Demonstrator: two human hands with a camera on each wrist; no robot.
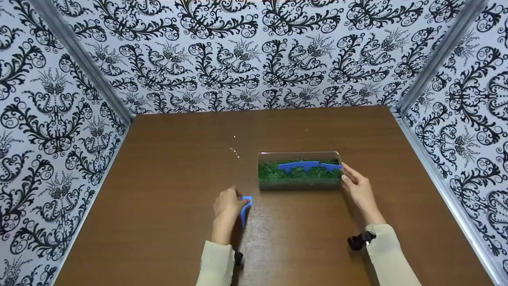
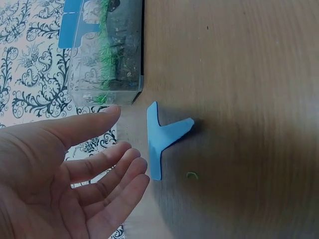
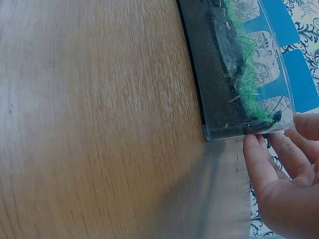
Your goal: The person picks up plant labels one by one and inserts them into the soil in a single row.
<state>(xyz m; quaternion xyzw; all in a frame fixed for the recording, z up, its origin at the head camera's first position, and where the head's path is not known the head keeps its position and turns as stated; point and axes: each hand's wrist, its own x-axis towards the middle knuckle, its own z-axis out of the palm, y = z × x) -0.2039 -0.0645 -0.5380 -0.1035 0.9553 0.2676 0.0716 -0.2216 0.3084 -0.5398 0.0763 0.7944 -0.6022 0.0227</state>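
A clear rectangular box (image 1: 299,184) holds green grass-like material (image 1: 268,170) over a dark soil-like layer (image 3: 212,89). A blue piece with cut-outs (image 1: 299,164) stretches along its far part; I cannot tell whether it stands inside or against the far wall. My right hand (image 1: 360,190) is at the box's right end, fingertips (image 3: 250,142) touching the end wall near the rim. To the left of the box, my left hand (image 1: 229,204) is beside a small Y-shaped blue piece (image 2: 159,137). Its thumb and fingers are spread; whether they touch the piece is unclear.
Brown wooden table (image 1: 170,167) lies under everything, with patterned wall panels (image 1: 222,59) on three sides. Small white specks (image 1: 235,151) lie left of the box. A thin green curl (image 2: 192,175) lies near the Y-shaped piece.
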